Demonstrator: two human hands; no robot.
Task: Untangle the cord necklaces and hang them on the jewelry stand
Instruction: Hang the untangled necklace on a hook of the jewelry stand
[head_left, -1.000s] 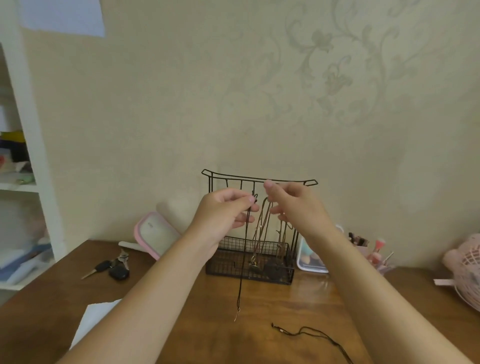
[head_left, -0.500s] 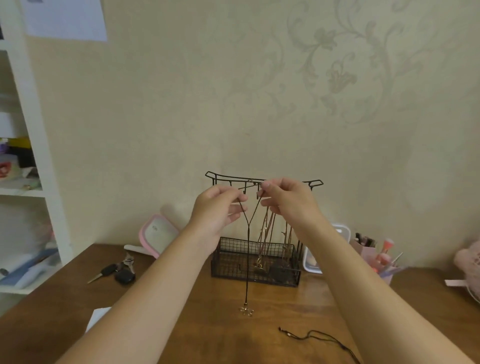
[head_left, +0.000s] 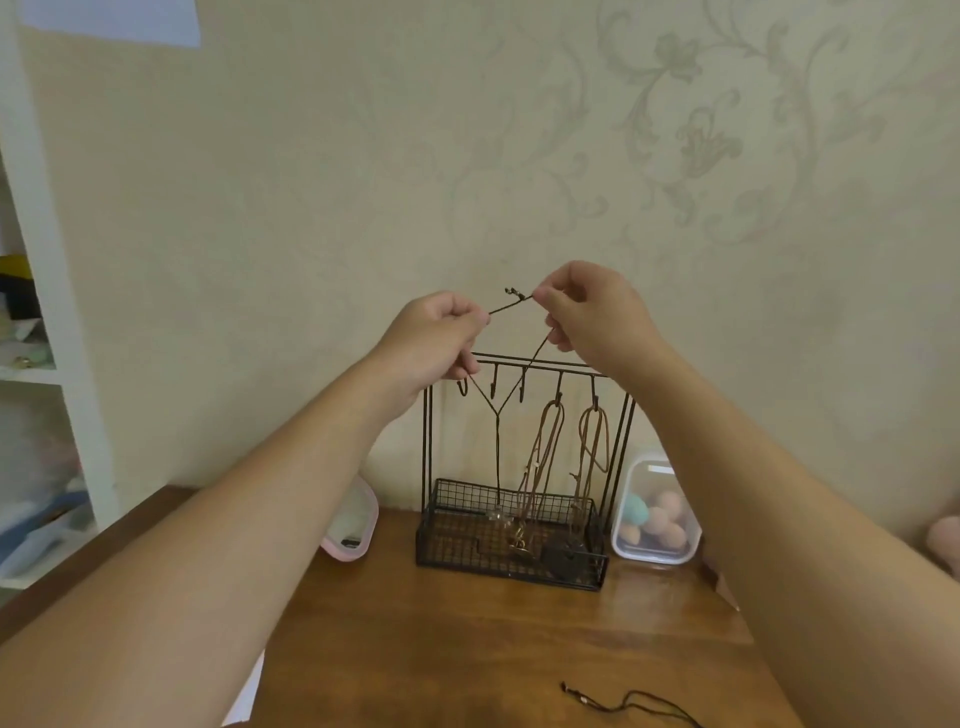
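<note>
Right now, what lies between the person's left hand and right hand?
In the head view, a short stretch of thin dark cord necklace, pinched by left hand and right hand.

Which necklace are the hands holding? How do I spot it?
Find the black wire jewelry stand on the wooden desk. Above it, the left hand and right hand pinch a thin dark cord necklace that drops in a Y. Unlike the two brown necklaces on hooks and the cord lying on the desk, it is held in the air.

Black wire stand (head_left: 519, 551), dark cord (head_left: 497, 447), tan necklaces (head_left: 545, 457), brown table (head_left: 467, 649), beige floral wallpaper (head_left: 675, 130).
</note>
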